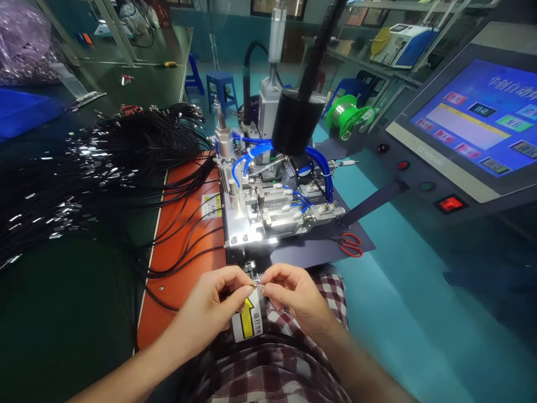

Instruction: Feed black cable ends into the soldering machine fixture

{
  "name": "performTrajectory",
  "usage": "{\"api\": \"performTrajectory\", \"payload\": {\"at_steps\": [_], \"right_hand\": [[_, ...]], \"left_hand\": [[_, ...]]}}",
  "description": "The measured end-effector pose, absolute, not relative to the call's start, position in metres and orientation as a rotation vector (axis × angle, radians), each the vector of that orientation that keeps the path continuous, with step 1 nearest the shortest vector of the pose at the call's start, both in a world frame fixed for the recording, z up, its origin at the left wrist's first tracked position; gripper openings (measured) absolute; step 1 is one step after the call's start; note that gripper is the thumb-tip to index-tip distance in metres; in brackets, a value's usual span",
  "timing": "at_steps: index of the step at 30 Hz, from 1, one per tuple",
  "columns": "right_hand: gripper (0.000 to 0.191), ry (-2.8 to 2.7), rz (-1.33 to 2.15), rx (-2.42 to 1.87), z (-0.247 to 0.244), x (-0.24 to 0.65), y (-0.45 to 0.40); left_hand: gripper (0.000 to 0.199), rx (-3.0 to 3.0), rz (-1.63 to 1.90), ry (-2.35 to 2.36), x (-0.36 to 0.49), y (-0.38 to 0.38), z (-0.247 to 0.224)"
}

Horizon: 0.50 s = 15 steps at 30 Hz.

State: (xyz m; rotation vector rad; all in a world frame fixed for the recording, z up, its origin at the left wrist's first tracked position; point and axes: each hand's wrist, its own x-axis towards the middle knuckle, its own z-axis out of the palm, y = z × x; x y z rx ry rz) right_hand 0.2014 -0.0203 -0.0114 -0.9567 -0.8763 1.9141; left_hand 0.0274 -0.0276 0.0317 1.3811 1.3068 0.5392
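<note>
My left hand (pixel 220 296) is closed in a pinch, thumb against forefinger, at the end of a thin cable. A black cable (pixel 161 299) runs in behind the left forearm. Facing it, my right hand (pixel 296 288) pinches the other side of a small shiny metal piece (pixel 258 283), whose exact kind is too small to tell. The fingertips of both hands nearly meet, just above a machine track bearing a white label with a yellow arrow (pixel 248 322). Directly beyond them stands the metal machine (pixel 277 212) with blue air tubes.
Piles of black cables with metal tips (pixel 146 140) lie at left, some stretching over the orange board (pixel 184 218). Red-handled scissors (pixel 351 245) rest on the dark plate at right. A control screen (pixel 478 117) overhangs the right side. A green spool (pixel 348 116) stands behind.
</note>
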Motion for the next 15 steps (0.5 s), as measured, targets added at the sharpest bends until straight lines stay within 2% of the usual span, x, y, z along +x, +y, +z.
{"api": "performTrajectory", "payload": {"at_steps": [15], "right_hand": [[0.013,-0.891,1.879,-0.984,-0.0119,0.2004,-0.0203]], "left_hand": [[0.02,1.38,0.54,1.318,0.0266,-0.0296,0.0304]]}}
